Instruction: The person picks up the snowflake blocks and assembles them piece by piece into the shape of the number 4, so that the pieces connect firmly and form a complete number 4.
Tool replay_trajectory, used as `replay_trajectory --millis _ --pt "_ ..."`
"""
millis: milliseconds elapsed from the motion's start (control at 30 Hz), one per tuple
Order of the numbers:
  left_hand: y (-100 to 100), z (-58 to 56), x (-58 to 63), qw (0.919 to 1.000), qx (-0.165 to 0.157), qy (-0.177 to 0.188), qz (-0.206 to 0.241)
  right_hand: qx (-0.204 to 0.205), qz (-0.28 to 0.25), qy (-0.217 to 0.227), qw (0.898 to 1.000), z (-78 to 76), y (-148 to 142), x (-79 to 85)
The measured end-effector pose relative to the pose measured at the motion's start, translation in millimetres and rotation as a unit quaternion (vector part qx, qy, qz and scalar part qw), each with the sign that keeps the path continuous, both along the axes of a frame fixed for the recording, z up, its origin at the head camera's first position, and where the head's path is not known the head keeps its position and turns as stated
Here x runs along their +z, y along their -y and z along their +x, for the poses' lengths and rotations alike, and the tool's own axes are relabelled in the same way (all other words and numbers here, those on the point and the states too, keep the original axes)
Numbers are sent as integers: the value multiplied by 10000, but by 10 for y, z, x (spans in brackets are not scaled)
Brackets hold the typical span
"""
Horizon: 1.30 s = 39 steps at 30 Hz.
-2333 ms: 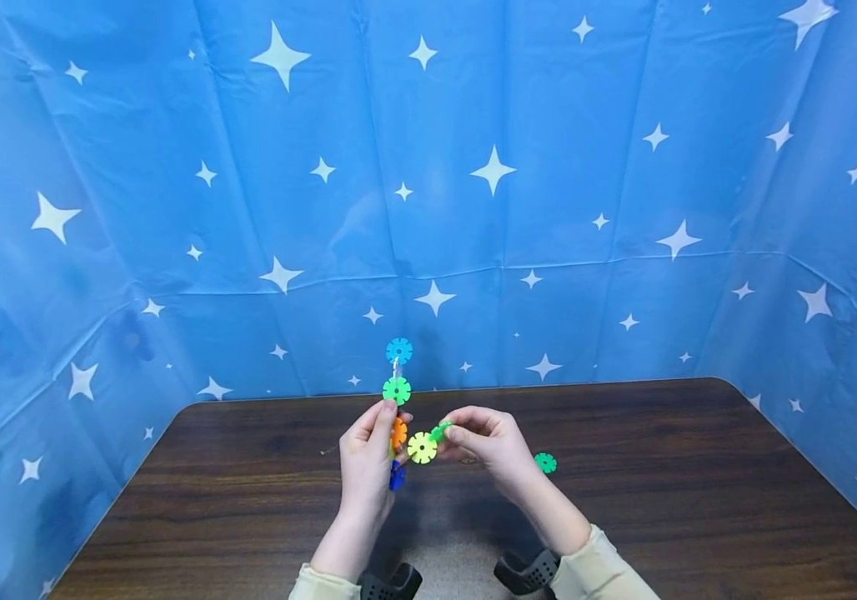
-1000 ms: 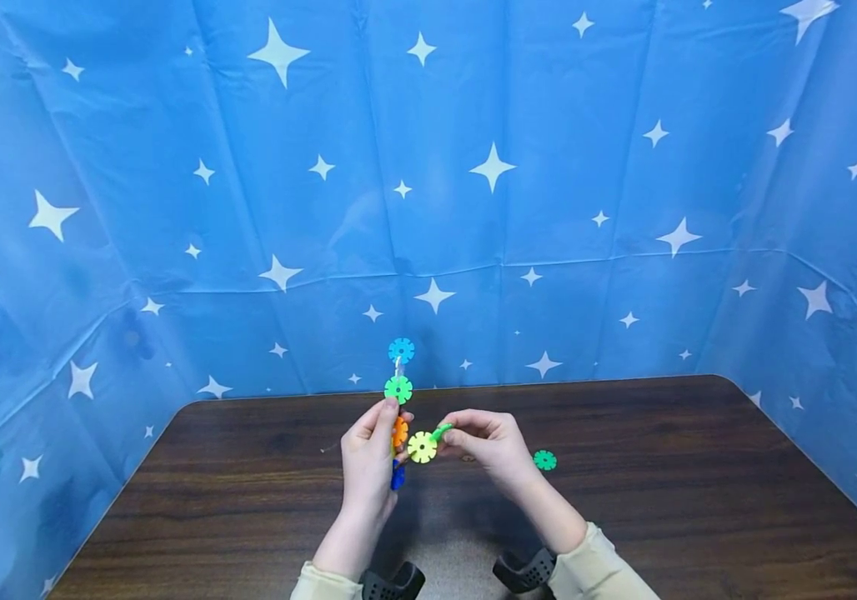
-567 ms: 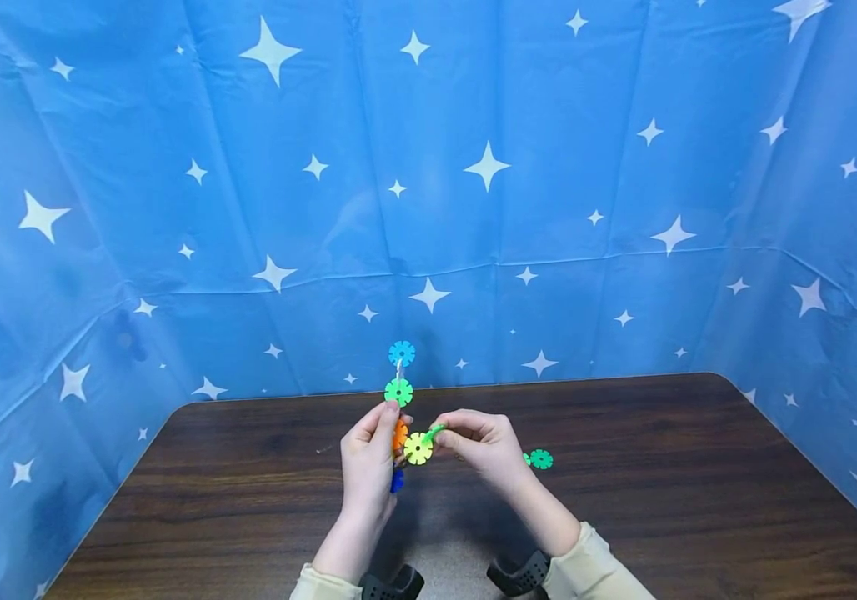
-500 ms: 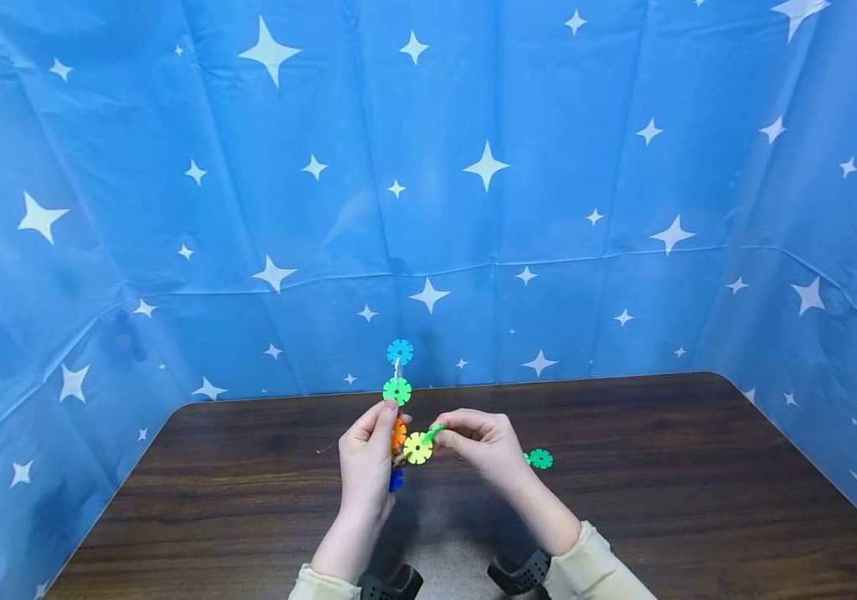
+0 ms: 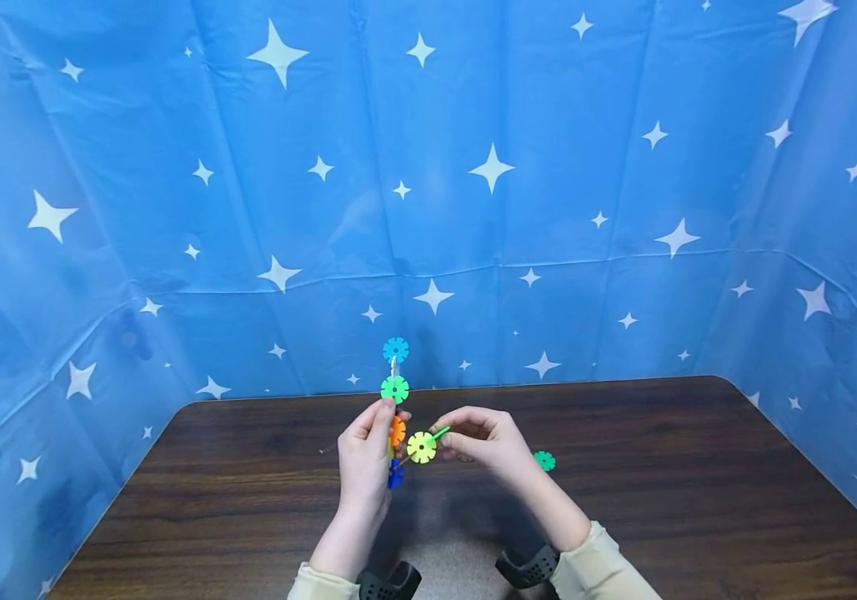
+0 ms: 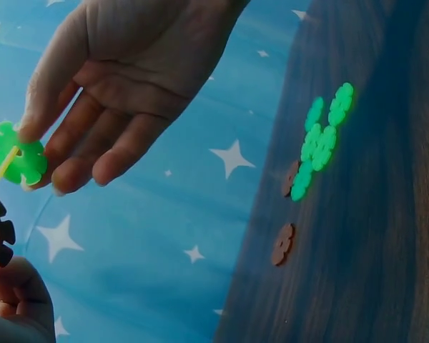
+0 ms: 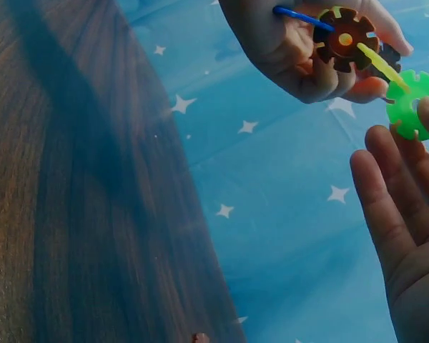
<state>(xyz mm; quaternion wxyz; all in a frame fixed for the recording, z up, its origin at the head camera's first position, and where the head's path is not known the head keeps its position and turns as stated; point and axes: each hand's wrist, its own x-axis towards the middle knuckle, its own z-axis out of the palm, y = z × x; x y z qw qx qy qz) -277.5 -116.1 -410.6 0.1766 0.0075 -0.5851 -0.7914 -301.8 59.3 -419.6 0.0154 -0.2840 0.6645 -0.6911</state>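
Observation:
My left hand (image 5: 363,458) grips an upright chain of interlocking snowflake discs, with a light blue disc (image 5: 395,350) on top, then a green disc (image 5: 394,389), an orange disc (image 5: 398,431) and a dark blue disc (image 5: 395,474). Its fingers hide part of the chain. From the chain's right side a dark brown disc (image 7: 345,39) leads to a yellow disc (image 5: 421,447). Between thumb and fingertips, my right hand (image 5: 492,442) pinches a bright green disc (image 6: 18,153), which meets the yellow one's edge. The right hand's other fingers are extended in the right wrist view.
Beyond the right hand, a darker green disc (image 5: 544,461) lies on the dark wood table (image 5: 669,492). The left wrist view has a cluster of green discs (image 6: 319,146) there, with a brown disc (image 6: 283,244) nearby. A blue star-patterned curtain (image 5: 428,208) surrounds the table.
The bright green disc in my right hand has turned and now appears edge-on in the head view. It stays against the yellow disc. Both hands keep their holds and have barely shifted.

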Motion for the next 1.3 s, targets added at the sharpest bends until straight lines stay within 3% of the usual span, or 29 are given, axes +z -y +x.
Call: replay_trajectory --millis 367,467,567,667,800,1100,1200,1300 --pt "15 -5 4 9996 78 -182 -222 147 285 367 9988 -60 -92 -13" --pt "18 -7 12 9992 99 -236 -308 11 433 547 9976 -146 -145 -70" --pt "18 -6 13 9992 44 -233 -336 -361 1024 523 9927 -257 -206 -160" --pt "22 -4 13 9992 23 -245 -309 -712 1955 265 9778 -378 -248 -254" --pt "31 -2 20 9990 39 -327 -288 -989 3075 -115 9463 -509 -260 -336" --pt "37 9 17 9989 -109 -425 -162 -1196 4500 -584 8831 -677 -246 -516" --pt "40 14 31 9987 -106 -481 -164 -1182 4687 -614 8733 -702 -245 -548" --pt "41 20 45 9984 -77 -535 -152 -1196 4726 -629 8709 -715 -247 -551"
